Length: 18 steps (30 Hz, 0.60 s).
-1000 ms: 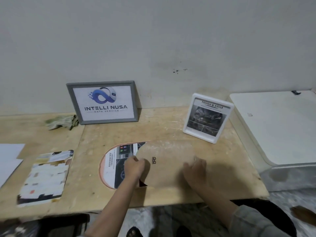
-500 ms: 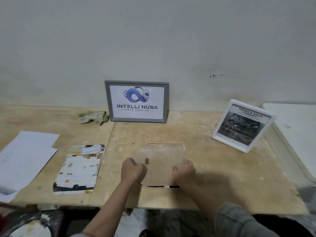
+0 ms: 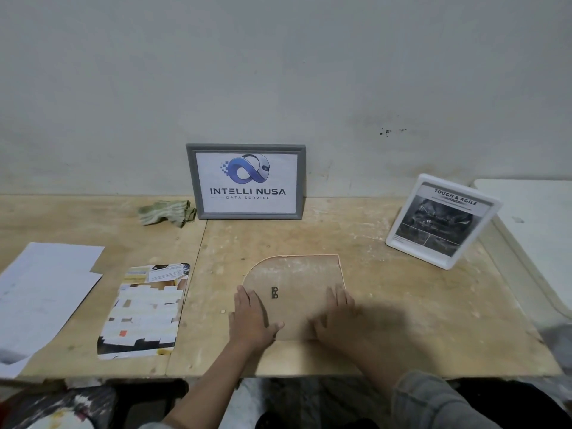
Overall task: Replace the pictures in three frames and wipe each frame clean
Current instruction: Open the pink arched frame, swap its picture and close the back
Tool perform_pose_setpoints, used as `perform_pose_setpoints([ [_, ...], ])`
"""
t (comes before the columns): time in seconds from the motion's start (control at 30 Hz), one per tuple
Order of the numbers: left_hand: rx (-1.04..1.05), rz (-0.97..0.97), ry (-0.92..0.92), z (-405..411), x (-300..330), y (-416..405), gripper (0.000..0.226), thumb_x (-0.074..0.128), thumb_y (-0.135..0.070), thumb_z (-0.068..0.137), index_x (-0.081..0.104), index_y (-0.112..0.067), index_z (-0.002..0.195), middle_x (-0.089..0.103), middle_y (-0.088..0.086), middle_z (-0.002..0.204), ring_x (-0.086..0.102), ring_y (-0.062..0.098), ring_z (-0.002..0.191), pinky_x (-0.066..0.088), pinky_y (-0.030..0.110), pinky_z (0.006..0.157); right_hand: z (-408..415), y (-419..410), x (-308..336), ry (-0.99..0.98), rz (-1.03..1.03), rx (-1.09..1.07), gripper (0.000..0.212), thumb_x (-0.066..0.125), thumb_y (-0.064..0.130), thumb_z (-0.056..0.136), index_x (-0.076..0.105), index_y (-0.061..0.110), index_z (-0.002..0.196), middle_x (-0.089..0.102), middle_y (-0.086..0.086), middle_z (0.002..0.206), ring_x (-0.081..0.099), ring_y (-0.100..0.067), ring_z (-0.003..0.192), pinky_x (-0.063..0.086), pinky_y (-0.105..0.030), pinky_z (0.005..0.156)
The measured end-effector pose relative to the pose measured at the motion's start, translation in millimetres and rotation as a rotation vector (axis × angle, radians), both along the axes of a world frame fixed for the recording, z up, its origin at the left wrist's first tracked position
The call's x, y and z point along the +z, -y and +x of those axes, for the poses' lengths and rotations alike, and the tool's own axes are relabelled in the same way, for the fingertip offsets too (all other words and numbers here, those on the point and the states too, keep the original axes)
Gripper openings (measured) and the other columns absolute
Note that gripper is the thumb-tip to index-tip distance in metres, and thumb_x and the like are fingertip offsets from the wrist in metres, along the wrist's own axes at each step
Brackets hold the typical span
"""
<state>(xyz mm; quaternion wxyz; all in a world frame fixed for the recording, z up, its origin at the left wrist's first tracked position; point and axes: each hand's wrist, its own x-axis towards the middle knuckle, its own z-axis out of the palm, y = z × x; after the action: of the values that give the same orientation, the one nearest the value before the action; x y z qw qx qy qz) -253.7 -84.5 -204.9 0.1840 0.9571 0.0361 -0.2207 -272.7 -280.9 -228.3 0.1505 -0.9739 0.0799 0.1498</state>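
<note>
Both hands lie flat and open on the arched frame's backing board (image 3: 294, 292), in front of the gray frame (image 3: 246, 182): left hand (image 3: 250, 317), right hand (image 3: 335, 318). Uneven pressing could seat the board crooked or pinch the picture underneath.

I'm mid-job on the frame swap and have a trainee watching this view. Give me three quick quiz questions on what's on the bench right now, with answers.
1. True or false: the grey frame lies flat on the table.
2. What lies under both hands? A) the white frame B) the arched backing board C) the cloth
3. What do the left hand and right hand do to that thing?

Key:
1. False; it stands upright at the wall.
2. B.
3. Both press flat on it, fingers straight, gripping nothing.
</note>
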Motion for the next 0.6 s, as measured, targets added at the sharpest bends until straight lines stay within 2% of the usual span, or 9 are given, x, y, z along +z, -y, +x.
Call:
perform_pose_setpoints([
  [0.1,-0.004,-0.025,0.006,-1,-1,1,0.106,0.061,-0.054,0.083,-0.003,-0.004,0.151,-0.020,0.018,0.157,-0.012,0.032,0.147,0.012,0.051,0.116,-8,4,-7,0.000,-0.032,0.038,0.097,0.004,0.073,0.070,-0.002,0.019,0.151,-0.013,-0.004,0.158,-0.009,-0.022,0.146,0.021,-0.050,0.111],
  [0.23,-0.027,0.013,0.008,0,-3,3,0.107,0.060,-0.052,0.084,-0.007,-0.002,0.150,-0.021,0.019,0.157,-0.012,0.033,0.147,0.014,0.048,0.117,-7,0,-10,-0.024,-0.050,0.030,0.095,0.000,0.072,0.071,-0.011,0.019,0.149,-0.021,-0.004,0.156,-0.019,-0.022,0.144,0.018,-0.053,0.111],
  [0.33,-0.085,0.115,-0.008,7,-2,4,0.107,0.056,-0.057,0.085,-0.006,0.000,0.150,-0.017,0.024,0.156,-0.009,0.035,0.147,0.013,0.047,0.118,-6,0,-7,-0.026,-0.047,0.029,0.091,0.010,0.072,0.077,-0.008,0.019,0.149,-0.017,-0.005,0.157,-0.017,-0.022,0.144,0.016,-0.050,0.113],
  [0.47,-0.231,0.277,-0.035,18,4,1,0.108,0.050,-0.065,0.084,0.000,0.004,0.149,-0.008,0.025,0.157,-0.004,0.036,0.147,0.006,0.046,0.118,5,5,7,-0.017,-0.097,0.121,0.096,0.030,0.072,0.079,0.008,0.010,0.149,0.002,-0.013,0.157,0.000,-0.029,0.145,0.018,-0.049,0.112],
  [0.6,-0.342,0.290,-0.075,26,6,-4,0.109,0.052,-0.063,0.084,-0.002,0.008,0.148,-0.008,0.028,0.156,-0.005,0.038,0.147,0.007,0.045,0.118,31,11,22,-0.100,-0.140,0.239,0.110,0.048,0.074,0.075,0.002,0.008,0.149,-0.004,-0.016,0.157,-0.001,-0.029,0.145,0.007,-0.048,0.115],
])
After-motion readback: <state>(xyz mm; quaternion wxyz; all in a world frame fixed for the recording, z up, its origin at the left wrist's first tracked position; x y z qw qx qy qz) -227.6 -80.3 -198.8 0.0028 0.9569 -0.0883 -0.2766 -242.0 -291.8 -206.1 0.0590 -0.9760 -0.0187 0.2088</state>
